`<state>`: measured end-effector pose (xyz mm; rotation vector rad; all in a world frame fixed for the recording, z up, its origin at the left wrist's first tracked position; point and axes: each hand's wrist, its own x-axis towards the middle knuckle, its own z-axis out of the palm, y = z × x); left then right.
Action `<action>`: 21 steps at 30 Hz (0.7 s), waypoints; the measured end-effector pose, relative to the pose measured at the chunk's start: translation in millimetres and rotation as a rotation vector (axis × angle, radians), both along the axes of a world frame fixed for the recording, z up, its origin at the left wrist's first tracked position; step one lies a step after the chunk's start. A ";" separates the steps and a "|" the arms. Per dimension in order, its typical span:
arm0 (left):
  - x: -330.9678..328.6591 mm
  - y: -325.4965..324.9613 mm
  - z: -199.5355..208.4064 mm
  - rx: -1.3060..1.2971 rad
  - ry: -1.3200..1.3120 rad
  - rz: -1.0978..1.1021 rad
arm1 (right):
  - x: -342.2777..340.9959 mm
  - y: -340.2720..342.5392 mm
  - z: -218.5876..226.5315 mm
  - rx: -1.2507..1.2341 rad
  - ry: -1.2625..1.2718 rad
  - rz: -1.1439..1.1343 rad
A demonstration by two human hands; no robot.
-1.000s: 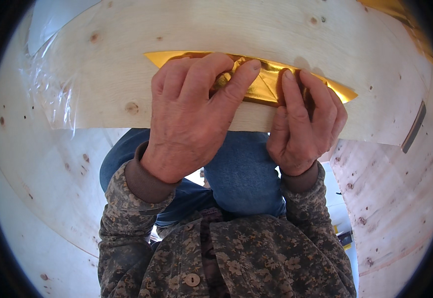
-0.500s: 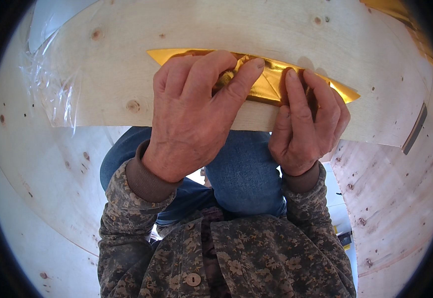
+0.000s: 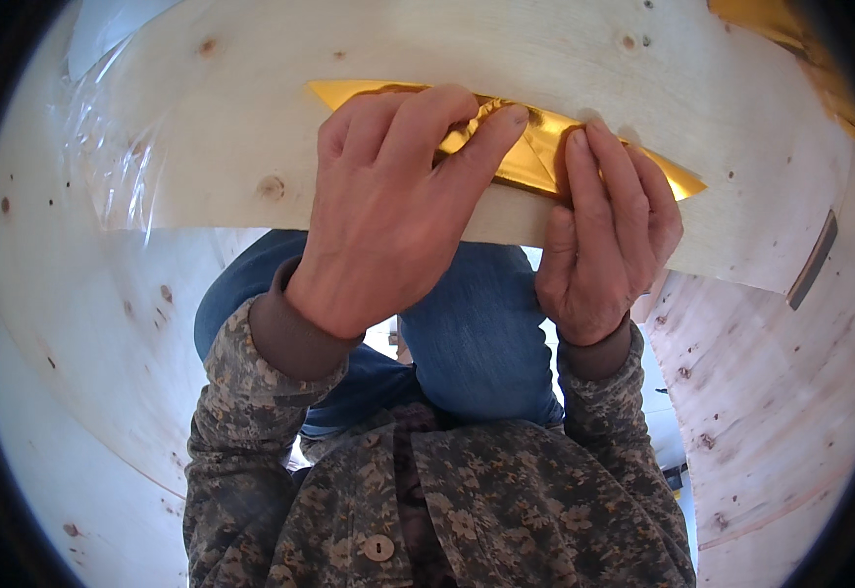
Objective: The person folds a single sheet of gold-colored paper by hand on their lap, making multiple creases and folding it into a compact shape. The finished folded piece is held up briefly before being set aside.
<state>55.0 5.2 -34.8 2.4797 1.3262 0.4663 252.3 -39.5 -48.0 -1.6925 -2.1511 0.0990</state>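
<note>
A shiny gold foil paper [image 3: 535, 157], folded into a long strip with pointed ends, lies on a pale plywood board [image 3: 222, 147]. My left hand [image 3: 383, 216] is closed on its left half, thumb and forefinger pinching the creased foil near the middle. What its other fingertips do is hidden behind the hand. On the right half, my right hand [image 3: 609, 235] presses the paper, its fingers bent and close together, the thumb tucked below the strip's lower edge. Diagonal creases show between the two hands.
Crumpled clear plastic film [image 3: 119, 157] lies at the board's left end. More gold foil [image 3: 800, 49] sits at the upper right. A dark narrow strip [image 3: 812, 260] is at the right edge. My knees in jeans [image 3: 477, 333] are below the board.
The view has shifted slightly. My left hand and the paper's left end sit a little higher and further right in view; both hands keep hold of the paper.
</note>
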 end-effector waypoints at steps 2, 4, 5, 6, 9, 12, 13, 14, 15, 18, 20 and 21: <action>0.8 0.3 -3.5 0.014 -0.028 0.004 | 1.4 -2.2 1.3 -0.025 -0.042 0.022; 1.3 -0.2 -5.6 0.053 -0.042 0.006 | 3.0 -3.4 0.1 -0.031 -0.064 0.044; 1.2 -0.7 -6.1 0.073 -0.051 0.007 | 3.5 -3.4 -1.5 -0.028 -0.065 0.055; 1.1 -1.1 -6.5 0.084 -0.047 0.005 | 4.1 -3.7 -2.9 -0.024 -0.067 0.065; 0.8 -1.7 -7.4 0.116 -0.033 0.001 | 4.5 -6.1 -4.7 -0.032 -0.100 0.082; 0.5 -3.5 -7.8 0.147 -0.023 -0.007 | 4.5 -8.6 -1.1 -0.043 -0.143 0.105; 0.3 -3.6 -7.8 0.167 -0.029 -0.012 | 3.8 -8.2 -0.2 -0.037 -0.152 0.110; -0.4 -3.8 -7.6 0.187 -0.035 -0.018 | 2.9 -7.9 0.8 -0.032 -0.161 0.114; -0.8 -4.1 -7.1 0.178 -0.039 -0.024 | 2.6 -8.3 2.1 -0.034 -0.177 0.125; -3.3 -2.7 -3.1 0.137 -0.055 -0.033 | 1.8 -9.3 3.3 -0.009 -0.165 0.145; -3.2 -3.7 1.5 0.054 -0.058 -0.031 | 3.3 -11.2 3.1 -0.024 -0.173 0.150; -0.1 -8.4 3.5 0.147 -0.050 -0.017 | 4.5 -11.9 2.4 -0.016 -0.171 0.157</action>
